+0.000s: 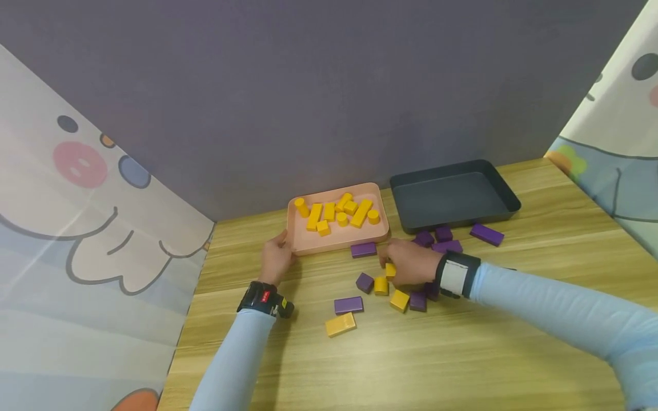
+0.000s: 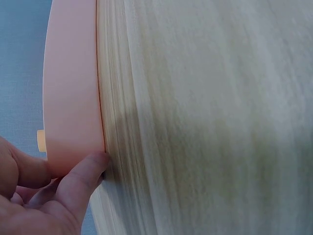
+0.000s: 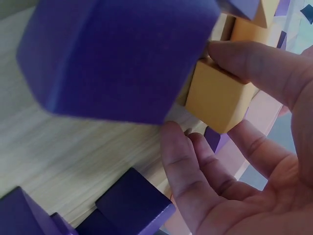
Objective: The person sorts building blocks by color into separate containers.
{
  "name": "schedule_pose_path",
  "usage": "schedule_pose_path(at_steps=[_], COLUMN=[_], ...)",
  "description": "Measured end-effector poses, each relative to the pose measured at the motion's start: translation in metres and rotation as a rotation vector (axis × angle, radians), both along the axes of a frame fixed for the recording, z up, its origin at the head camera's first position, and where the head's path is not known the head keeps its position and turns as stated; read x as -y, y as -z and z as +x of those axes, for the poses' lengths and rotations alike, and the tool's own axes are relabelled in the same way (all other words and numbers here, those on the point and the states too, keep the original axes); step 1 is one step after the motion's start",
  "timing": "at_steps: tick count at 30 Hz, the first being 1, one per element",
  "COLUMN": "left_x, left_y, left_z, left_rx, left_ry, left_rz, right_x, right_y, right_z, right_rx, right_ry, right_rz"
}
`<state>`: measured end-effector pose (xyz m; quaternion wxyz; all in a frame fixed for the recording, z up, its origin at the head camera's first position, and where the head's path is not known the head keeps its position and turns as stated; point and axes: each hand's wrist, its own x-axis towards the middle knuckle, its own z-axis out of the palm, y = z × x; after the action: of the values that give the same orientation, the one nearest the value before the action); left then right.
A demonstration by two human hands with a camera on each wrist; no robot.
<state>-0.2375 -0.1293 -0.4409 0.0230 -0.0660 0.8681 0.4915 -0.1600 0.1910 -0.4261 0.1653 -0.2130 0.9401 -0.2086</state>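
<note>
At four o'clock from the pink tray (image 1: 329, 247), the right hand (image 1: 413, 262) pinches a yellow cube (image 3: 217, 95).
It lies between fingertips parted just its width; at eight o'clock, the left hand (image 1: 276, 260) grips the tray's corner.

wood-grain table (image 1: 411, 365) | grey wall (image 1: 319, 103) | left cartoon sheet (image 1: 87, 240) | right cartoon sheet (image 1: 619, 131)
</note>
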Motion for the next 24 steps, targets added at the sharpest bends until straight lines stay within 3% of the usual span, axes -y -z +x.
schedule_pose_path(at_steps=[10, 17, 24], left_x=[0.0, 0.0, 0.0], left_y=[0.0, -0.001, 0.0], left_z=[0.0, 0.0, -0.001], left_rx=[0.006, 0.009, -0.002], left_ry=[-0.001, -0.007, -0.007], left_rz=[0.012, -0.006, -0.007], right_x=[0.0, -0.002, 0.006], right_y=[-0.003, -0.005, -0.031], right_z=[-0.002, -0.006, -0.019], right_rx=[0.031, -0.042, -0.124], right_ry=[0.046, 0.018, 0.018], right_rz=[-0.008, -0.018, -0.062])
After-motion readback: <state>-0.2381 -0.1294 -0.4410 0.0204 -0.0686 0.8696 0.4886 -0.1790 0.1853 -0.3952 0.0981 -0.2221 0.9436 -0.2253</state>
